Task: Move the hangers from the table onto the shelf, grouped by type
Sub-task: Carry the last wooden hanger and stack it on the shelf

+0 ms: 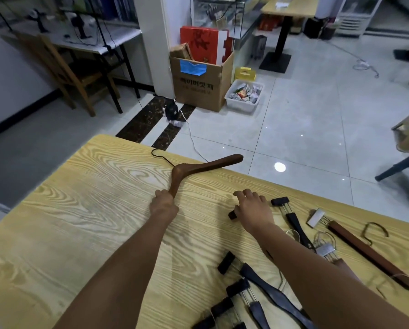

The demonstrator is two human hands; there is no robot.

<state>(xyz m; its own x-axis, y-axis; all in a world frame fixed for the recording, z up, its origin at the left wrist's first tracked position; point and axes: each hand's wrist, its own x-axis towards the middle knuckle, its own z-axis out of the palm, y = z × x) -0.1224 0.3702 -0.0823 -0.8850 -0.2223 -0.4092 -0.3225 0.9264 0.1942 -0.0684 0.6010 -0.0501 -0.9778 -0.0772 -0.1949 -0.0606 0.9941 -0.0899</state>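
My left hand (163, 203) grips one arm of a brown wooden hanger (200, 167) with a black wire hook, which lies near the far edge of the light wooden table (84, 210). To its right, my right hand (252, 208) rests with spread fingers on a black clip hanger (293, 222); one clip shows at its left side. Several more black clip hangers (263, 283) lie at the near right. A brown bar hanger with silver clips (365, 248) lies at the right edge. No shelf is in view.
Beyond the table lies a tiled floor with a cardboard box (198, 84), a white bin (245, 95) and a white cable. A wooden chair (68, 72) and a desk stand at the back left. Another table (289, 10) stands far back; chairs sit at the right.
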